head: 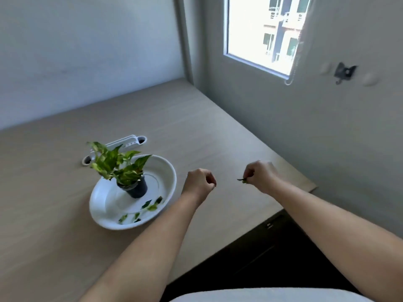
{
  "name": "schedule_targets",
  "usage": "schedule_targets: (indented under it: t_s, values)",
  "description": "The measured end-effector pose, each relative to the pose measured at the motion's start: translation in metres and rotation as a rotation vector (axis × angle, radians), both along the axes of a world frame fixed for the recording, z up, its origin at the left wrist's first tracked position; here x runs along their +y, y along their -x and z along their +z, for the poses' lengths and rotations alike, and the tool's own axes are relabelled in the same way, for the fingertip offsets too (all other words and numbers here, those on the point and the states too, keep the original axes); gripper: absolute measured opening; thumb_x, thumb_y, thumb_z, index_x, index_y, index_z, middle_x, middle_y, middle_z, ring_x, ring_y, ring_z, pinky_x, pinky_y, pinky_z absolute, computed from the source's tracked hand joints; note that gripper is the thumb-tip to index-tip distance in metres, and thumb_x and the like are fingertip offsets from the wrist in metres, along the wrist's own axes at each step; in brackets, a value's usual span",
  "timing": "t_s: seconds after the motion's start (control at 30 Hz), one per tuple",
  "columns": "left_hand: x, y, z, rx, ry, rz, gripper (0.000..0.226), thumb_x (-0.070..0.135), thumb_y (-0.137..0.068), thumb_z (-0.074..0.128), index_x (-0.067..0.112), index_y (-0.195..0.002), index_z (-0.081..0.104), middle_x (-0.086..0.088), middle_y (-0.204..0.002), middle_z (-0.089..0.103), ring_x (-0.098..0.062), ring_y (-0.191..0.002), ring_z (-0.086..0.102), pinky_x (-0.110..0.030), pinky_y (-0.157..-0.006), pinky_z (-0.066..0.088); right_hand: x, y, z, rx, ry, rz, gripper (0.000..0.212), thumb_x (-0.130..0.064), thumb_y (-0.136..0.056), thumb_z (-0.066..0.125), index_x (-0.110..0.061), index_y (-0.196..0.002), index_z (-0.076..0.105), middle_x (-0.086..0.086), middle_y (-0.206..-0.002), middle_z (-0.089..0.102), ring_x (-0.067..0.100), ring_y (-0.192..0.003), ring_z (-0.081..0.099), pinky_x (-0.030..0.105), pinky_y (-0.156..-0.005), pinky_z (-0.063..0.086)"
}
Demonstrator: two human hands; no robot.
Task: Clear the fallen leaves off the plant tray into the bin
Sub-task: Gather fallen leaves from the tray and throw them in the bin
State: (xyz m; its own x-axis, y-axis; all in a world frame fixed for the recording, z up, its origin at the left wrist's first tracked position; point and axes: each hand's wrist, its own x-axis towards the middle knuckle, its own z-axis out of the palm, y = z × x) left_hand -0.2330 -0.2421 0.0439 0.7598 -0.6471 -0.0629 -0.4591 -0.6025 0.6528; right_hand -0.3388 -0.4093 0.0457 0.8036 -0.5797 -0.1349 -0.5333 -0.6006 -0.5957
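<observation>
Currently right hand (261, 176) pinches one leaf (242, 180) in its fingers above the tabletop (65, 247), right of the tray (104, 201). Left hand (199, 182): fingers curled, contents unclear. Other fallen leaves (150, 206) lie in the tray near the potted plant (122, 168).

A room in a flat. A wood-look desk (196, 127) stands against plain walls (87, 51). The window (246, 29) faces balconied apartment blocks (283, 27).

right hand (260, 176) pinching a leaf (242, 180), left hand (199, 182) curled, leaves (150, 205) in white tray (170, 171)
</observation>
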Motion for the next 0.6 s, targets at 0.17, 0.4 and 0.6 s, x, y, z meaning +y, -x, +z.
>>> schedule_targets:
  t_s: [0.17, 0.4, 0.6]
  values:
    - [-0.135, 0.102, 0.002, -0.028, 0.017, -0.339, 0.014, -0.002, -0.077, 0.065, 0.009, -0.075, 0.073, -0.004, -0.075, 0.067, -0.015, -0.071, 0.062, -0.018, -0.063, 0.046, -0.094, 0.146, 0.000, 0.015, 0.013, -0.309, 0.014, 0.000, -0.074, 0.066, -0.009, -0.077, 0.076, 0.005, -0.077, 0.069, 0.014, -0.071, 0.058, 0.015, -0.055, 0.038]
    - [-0.258, 0.253, -0.020, -0.042, -0.078, -0.824, 0.010, 0.002, -0.076, 0.065, 0.007, -0.077, 0.073, -0.009, -0.082, 0.075, -0.021, -0.079, 0.069, -0.027, -0.073, 0.054, -0.137, 0.335, -0.036, 0.076, -0.079, -0.771, 0.015, 0.002, -0.074, 0.064, -0.007, -0.076, 0.075, 0.012, -0.084, 0.075, 0.017, -0.073, 0.060, 0.018, -0.063, 0.038]
    - [-0.308, 0.339, -0.079, -0.002, -0.231, -1.098, 0.009, 0.005, -0.077, 0.066, 0.012, -0.079, 0.071, -0.007, -0.084, 0.073, -0.022, -0.082, 0.068, -0.028, -0.075, 0.053, -0.126, 0.418, -0.093, 0.161, -0.212, -1.015, 0.016, -0.003, -0.076, 0.065, -0.017, -0.070, 0.072, 0.006, -0.082, 0.070, 0.023, -0.082, 0.067, 0.020, -0.067, 0.042]
